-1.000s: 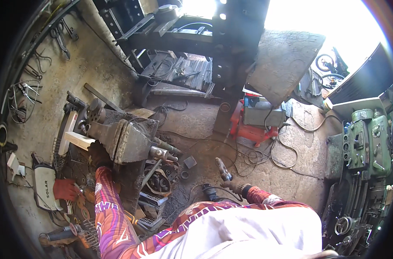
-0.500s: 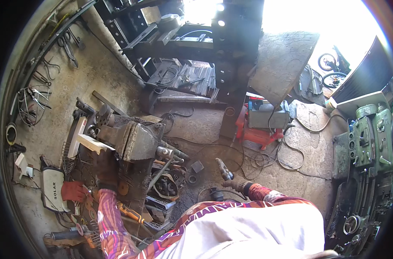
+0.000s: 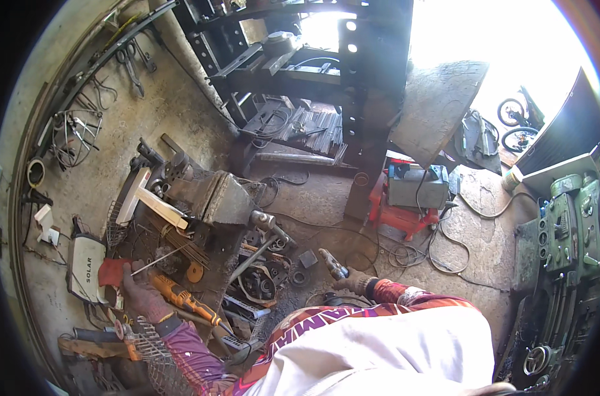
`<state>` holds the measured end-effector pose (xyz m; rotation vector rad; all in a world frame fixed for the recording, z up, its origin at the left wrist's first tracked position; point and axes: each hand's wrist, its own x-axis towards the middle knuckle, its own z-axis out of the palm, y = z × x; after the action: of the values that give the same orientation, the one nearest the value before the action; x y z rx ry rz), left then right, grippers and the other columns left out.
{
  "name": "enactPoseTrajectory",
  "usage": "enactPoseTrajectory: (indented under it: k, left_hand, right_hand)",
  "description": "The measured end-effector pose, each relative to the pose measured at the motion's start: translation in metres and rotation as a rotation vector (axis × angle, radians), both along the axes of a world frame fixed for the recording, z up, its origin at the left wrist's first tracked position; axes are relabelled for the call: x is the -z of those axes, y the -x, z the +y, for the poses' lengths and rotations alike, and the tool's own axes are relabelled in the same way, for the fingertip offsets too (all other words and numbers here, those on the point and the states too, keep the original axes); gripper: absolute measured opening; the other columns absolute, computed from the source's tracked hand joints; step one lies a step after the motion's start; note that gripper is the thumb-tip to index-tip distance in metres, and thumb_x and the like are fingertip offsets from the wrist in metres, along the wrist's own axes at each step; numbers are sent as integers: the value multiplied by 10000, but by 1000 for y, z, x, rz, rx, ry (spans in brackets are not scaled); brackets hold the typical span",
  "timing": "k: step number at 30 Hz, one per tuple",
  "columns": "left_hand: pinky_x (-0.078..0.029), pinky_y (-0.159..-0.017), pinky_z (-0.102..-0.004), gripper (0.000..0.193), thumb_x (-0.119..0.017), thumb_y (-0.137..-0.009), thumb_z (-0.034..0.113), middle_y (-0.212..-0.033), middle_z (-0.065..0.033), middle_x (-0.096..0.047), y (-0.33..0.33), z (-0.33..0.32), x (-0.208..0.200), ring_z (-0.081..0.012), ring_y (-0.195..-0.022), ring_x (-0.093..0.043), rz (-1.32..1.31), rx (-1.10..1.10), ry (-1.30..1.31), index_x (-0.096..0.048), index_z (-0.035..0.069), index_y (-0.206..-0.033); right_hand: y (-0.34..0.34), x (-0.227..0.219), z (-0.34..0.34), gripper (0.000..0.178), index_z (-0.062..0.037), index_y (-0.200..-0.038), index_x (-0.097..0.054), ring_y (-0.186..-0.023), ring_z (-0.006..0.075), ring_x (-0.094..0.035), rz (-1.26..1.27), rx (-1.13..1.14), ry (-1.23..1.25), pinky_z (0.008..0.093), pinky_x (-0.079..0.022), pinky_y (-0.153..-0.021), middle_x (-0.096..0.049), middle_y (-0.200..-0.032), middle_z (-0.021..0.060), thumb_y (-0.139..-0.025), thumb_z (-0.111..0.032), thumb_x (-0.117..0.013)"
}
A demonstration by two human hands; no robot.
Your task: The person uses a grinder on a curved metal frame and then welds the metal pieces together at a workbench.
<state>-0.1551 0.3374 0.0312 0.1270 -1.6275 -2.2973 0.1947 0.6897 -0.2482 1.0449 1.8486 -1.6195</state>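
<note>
At the left, over the cluttered bench, my gloved left hand (image 3: 147,298) is closed on a thin pale rod (image 3: 160,259) that looks like a welding electrode; it slants up and to the right. Just beside those fingers lies a red cloth-like thing (image 3: 112,271). An orange power tool (image 3: 184,298), apparently an angle grinder, rests right of the hand. Further up, a long white carton (image 3: 156,206) lies against the bench vise (image 3: 224,198). My gloved right hand (image 3: 358,282), low in the middle, grips a metal welding electrode holder (image 3: 333,264), its jaw end pointing up and left.
A white-faced solar unit (image 3: 89,269) stands at the left wall, where pliers (image 3: 129,69) hang above. On the floor, a red and grey machine (image 3: 415,191) sits among loose cables. A green lathe (image 3: 567,224) lines the right side. A dark steel frame (image 3: 372,86) rises ahead.
My left hand has drawn back from the white carton toward the red thing, and now shows a thin rod. My right hand keeps its grip on the electrode holder. The view has shifted slightly.
</note>
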Motion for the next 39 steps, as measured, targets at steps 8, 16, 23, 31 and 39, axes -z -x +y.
enactPoseTrajectory:
  k: [8,16,23,31,39]
  left_hand:
    - [-575,-887,-396,440,-547,-991,282,-1234,-204,-599,28,-17,20,-297,-1123,-650,73,-128,-138,-553,-69,-1256]
    - [-552,-674,-278,414,-497,-1045,339,-1068,-135,-663,55,21,49,-203,-716,-629,352,-252,459,-578,-22,-1230]
    - [-516,-858,-453,412,-593,-976,184,-1218,-159,-601,25,34,129,-332,-1089,-585,380,45,983,-540,110,-1377]
    - [-544,-749,-420,340,-658,-973,338,-977,-170,-718,-94,54,-1,-335,-876,-702,930,206,1035,-684,11,-1059]
    - [-556,-795,-402,293,-680,-948,297,-1010,-144,-739,-215,-46,0,-322,-914,-715,302,387,1425,-713,70,-1130]
  right_hand:
    - [-10,30,-3,872,-47,-1315,-534,-812,208,-639,62,-56,-114,367,-510,-711,-665,-1021,117,-650,-516,-846]
    - [-20,37,-4,850,-71,-1320,-541,-761,196,-614,96,-27,-79,364,-503,-669,-656,-999,106,-666,-524,-840]
    - [-23,-2,-19,770,-79,-1336,-511,-661,171,-586,138,30,23,334,-488,-568,-631,-893,82,-732,-449,-816]
    - [-2,-68,-43,505,-36,-1142,-566,-680,173,-626,504,80,331,323,-511,-581,-630,-855,70,-773,-305,-781]
    - [-1,-179,-139,524,-14,-1237,-605,-881,188,-689,719,-237,499,321,-565,-770,-696,-992,77,-750,-135,-758]
